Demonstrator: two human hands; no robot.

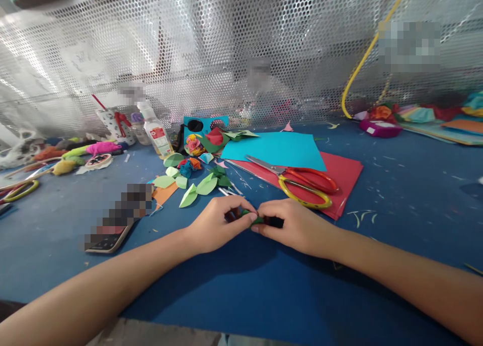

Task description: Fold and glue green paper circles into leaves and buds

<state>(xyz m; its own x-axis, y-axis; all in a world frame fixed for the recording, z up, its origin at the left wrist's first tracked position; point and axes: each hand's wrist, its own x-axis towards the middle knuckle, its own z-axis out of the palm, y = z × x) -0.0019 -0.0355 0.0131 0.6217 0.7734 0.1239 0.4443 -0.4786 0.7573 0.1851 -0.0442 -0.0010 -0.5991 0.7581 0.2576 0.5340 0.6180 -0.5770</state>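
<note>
Between my two hands is a small dark green paper piece (pixel 253 217), mostly hidden by fingers. My left hand (pixel 221 222) pinches its left side, thumb and fingertips pressed together. From the right, my right hand (pixel 292 225) pinches it too, and the fingertips of both hands nearly touch. Just beyond them, scissors (pixel 302 185) with red and yellow handles lie on red sheets (pixel 349 177), beside a light blue sheet (pixel 275 147). Light green paper leaves (pixel 207 184) and darker green ones (pixel 219 175) lie beyond my left hand.
The blue table (pixel 226 290) carries a phone (pixel 121 225) at left, a glue bottle (pixel 156 132), a patterned cup (pixel 115 124), paper flowers (pixel 194 144) and yarn (pixel 103 148). Behind stands a perforated metal screen (pixel 211 49). A purple box (pixel 380 128) sits at back right.
</note>
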